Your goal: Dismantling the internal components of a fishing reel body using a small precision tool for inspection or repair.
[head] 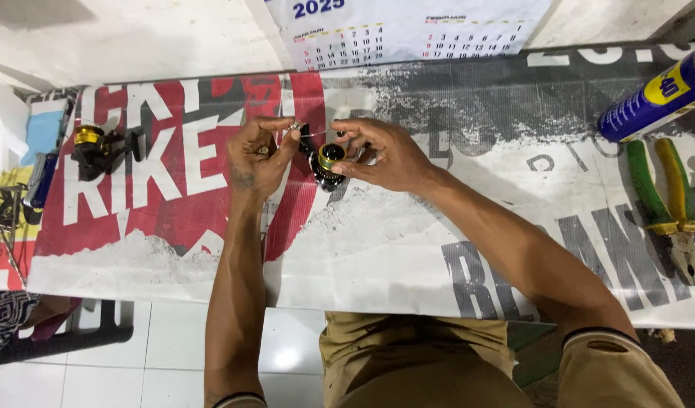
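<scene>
Black-and-gold reel part (325,160) upright, slightly tilted, right hand (385,156) grasping it, left hand (260,157) pinching small metal piece (295,126)

We see a small black reel part (322,160) with a gold ring around its middle, held above the printed banner, a little at eleven o'clock from the centre of the view. It stands tilted, its dark round end toward six o'clock. A thin silver pin (296,127) lies just beside it at eleven o'clock, pinched between fingertips.
</scene>
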